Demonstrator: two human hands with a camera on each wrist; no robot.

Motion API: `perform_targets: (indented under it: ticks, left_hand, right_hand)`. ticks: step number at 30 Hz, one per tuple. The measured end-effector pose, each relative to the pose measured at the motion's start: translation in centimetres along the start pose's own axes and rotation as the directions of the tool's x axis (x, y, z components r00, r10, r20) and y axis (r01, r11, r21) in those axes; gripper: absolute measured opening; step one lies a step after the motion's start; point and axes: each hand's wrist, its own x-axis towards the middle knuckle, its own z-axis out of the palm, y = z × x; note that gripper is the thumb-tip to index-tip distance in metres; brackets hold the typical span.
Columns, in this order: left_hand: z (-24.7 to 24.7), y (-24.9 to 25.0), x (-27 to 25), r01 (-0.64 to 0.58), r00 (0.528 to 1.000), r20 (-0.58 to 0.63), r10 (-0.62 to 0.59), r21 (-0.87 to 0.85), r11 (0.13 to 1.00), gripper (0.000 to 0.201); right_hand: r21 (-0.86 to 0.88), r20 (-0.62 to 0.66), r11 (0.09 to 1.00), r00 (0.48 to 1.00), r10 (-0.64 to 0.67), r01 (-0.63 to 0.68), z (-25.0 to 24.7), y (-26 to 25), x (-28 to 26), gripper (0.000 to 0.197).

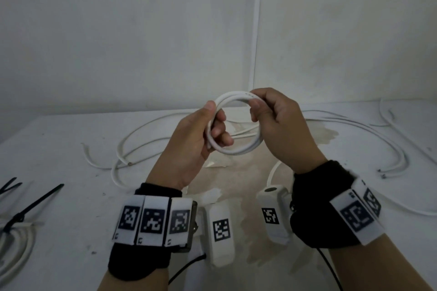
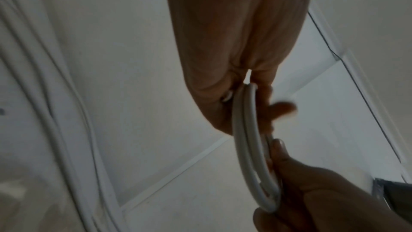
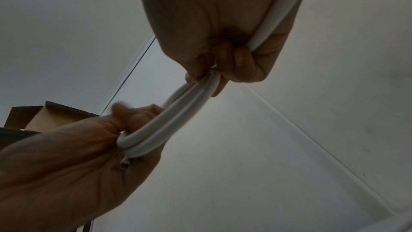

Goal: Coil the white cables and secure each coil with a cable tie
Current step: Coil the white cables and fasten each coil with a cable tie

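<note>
Hands both up over the table [image 1: 71,149], one white coil [image 1: 236,150] held between them in the air. Left hand [image 1: 191,142] grips the coil's left side, thumb on top, fingers curled through the ring. Right hand [image 1: 276,123] pinches the top right of the coil between thumb and fingertips, the other fingers curled in behind it. Coil counts two, maybe three turns lying side by side; right wrist view shows the turns [image 3: 169,126] flush together and one cut end poking out at the left palm.

On the table: loose white cables [image 1: 146,142] sprawled left and right behind the hands, at least four strands, exact count unclear since they overlap. Two bare cut ends [image 1: 381,172] visible far right, one more [image 1: 128,162] at centre left.

One finished coil [image 1: 16,243] at the lower left edge, partly out of frame, cinched with one black cable tie [image 1: 30,208], tail sticking up. More black ties [image 1: 9,185] just beyond it at the left edge, two or so, cut off by the frame.

Table surface has one brownish stain [image 1: 248,184] under the hands.
</note>
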Motion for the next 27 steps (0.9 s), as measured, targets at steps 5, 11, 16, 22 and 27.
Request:
perform_targets:
  ticks: [5, 11, 16, 22, 27]
  left_hand:
    - [0.1, 0.8, -0.3, -0.025, 0.999, -0.037, 0.025, -0.002, 1.000, 0.035]
    - [0.4, 1.4, -0.6, -0.039, 0.997, -0.061, 0.041, 0.028, 0.999, 0.036]
    - [0.9, 1.5, -0.8, -0.048, 0.997, -0.057, 0.049, 0.019, 0.999, 0.036]
    - [0.3, 2.0, -0.9, -0.091, 0.991, -0.082, 0.101, 0.119, 0.989, 0.037]
    - [-1.5, 3.0, -0.8, -0.166, 0.948, -0.265, 0.175, 0.055, 0.985, 0.037]
  right_hand:
    - [0.082, 0.050, 0.996, 0.998, -0.033, 0.029, 0.0, -0.5, -0.1, 0.012]
    - [0.115, 0.115, 0.992, 0.992, -0.055, 0.042, -0.5, -1.0, 0.0, 0.014]
    - [0.100, 0.063, 0.994, 0.997, -0.053, 0.046, -0.4, -1.0, 0.0, 0.011]
    - [0.044, 0.118, 0.997, 0.990, -0.072, 0.067, -0.7, -1.2, -0.1, 0.013]
    - [-0.096, 0.090, 0.994, 0.995, -0.050, 0.059, -1.7, -0.6, 0.0, 0.020]
